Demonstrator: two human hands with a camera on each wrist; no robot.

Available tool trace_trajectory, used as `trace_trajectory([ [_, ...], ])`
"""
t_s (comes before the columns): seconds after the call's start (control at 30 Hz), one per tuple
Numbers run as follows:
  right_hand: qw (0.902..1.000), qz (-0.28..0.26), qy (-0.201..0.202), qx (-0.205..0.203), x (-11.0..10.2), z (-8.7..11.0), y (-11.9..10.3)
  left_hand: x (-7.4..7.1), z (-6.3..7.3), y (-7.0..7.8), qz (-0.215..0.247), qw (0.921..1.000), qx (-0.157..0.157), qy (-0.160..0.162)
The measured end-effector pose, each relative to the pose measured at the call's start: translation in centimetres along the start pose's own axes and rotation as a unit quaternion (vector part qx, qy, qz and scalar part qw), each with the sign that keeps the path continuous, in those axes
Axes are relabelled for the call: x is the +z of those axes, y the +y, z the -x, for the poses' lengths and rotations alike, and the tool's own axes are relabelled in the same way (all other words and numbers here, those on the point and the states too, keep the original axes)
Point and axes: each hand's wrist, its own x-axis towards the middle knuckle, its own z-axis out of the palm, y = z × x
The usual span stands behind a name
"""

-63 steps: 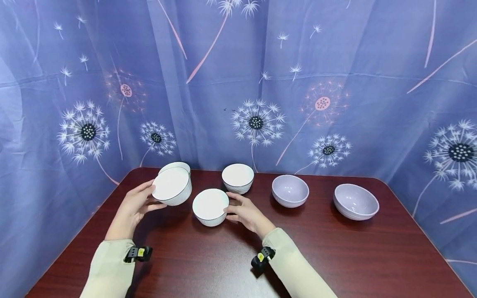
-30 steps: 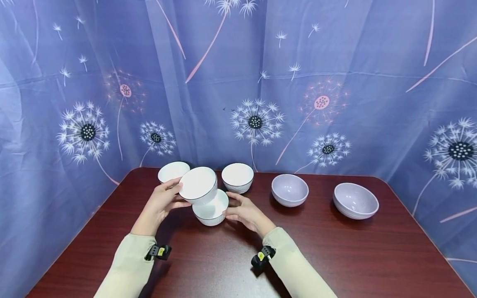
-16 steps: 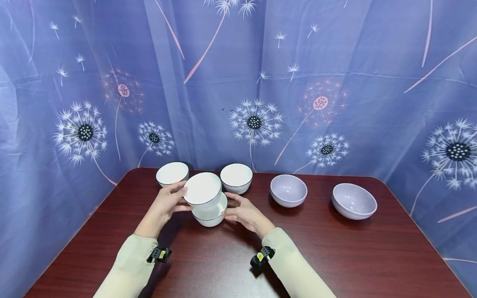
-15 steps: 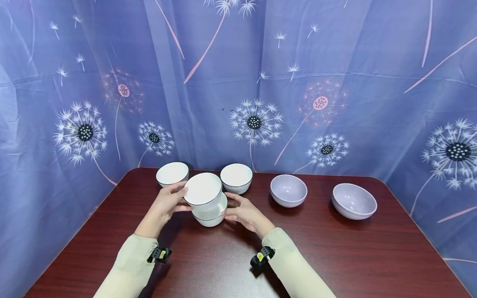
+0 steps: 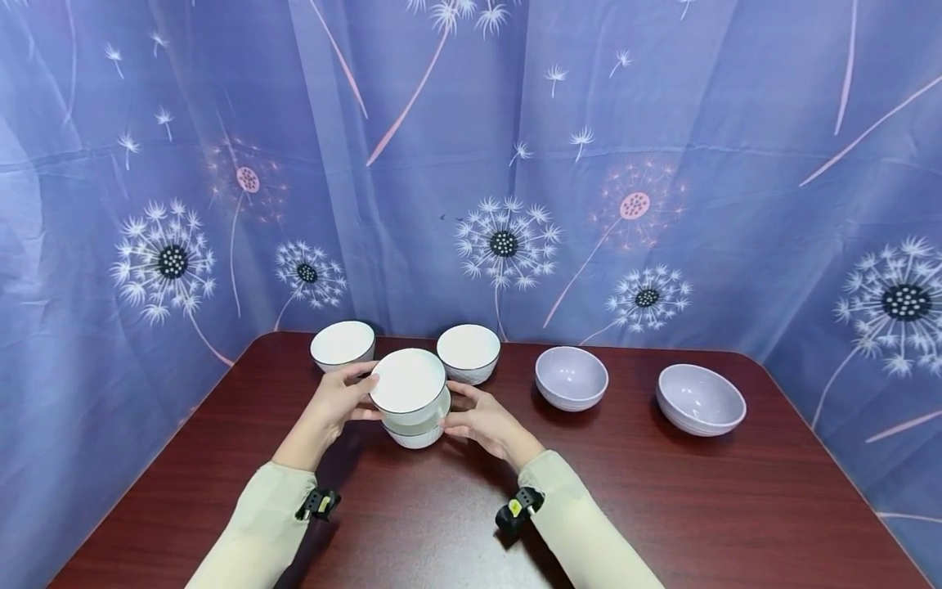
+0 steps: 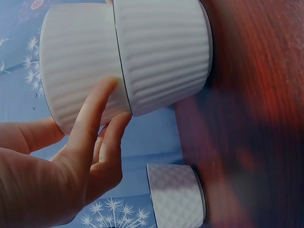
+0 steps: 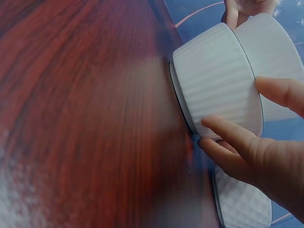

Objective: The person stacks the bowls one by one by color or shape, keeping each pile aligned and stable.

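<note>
My left hand (image 5: 340, 403) grips a white ribbed bowl (image 5: 408, 381) with a dark rim, thumb near the rim and fingers along its side. Directly beneath is a second white ribbed bowl (image 5: 416, 438), upright on the table. The upper bowl's base sits inside the lower one's mouth, its walls still standing well above that rim in the left wrist view. Holding the lower bowl by its right side is my right hand (image 5: 482, 419), its fingers spread along the wall and rim. Whether the two bases touch is hidden.
Behind stand two more white bowls, one at left (image 5: 343, 343) and one with a diamond pattern (image 5: 468, 348). Two lilac bowls (image 5: 571, 378) (image 5: 701, 399) are on the right. A dark red wooden table (image 5: 412, 523) carries them all, with a blue dandelion curtain (image 5: 412, 204) behind it.
My left hand has carried its bowl rightward from the left side, then lowered it over and into the other white bowl. The right hand and the lower bowl have stayed in place.
</note>
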Motion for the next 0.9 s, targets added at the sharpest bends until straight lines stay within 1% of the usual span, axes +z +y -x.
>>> trace_trajectory([
  [0.27, 0.9999, -0.004, -0.009, -0.006, -0.09, 0.06, 0.18, 0.25, 0.05, -0.11, -0.013, 0.9999, 0.007, 0.006],
  [0.57, 0.9999, -0.008, -0.01, -0.006, -0.16, 0.06, 0.15, 0.53, -0.25, -0.25, -0.024, 0.9996, 0.005, 0.015],
  [0.63, 0.9999, -0.008, -0.011, -0.006, -0.13, 0.07, 0.13, 0.56, -0.27, -0.21, -0.029, 0.9994, 0.004, 0.015],
  [0.77, 0.9999, -0.008, -0.013, -0.006, -0.16, 0.07, 0.05, 0.63, -0.29, -0.01, -0.036, 0.999, -0.006, 0.026],
  [0.9, 0.9998, -0.01, -0.013, -0.006, -0.1, 0.05, -0.02, 0.51, -0.22, 0.05, -0.048, 0.9983, -0.009, 0.033],
])
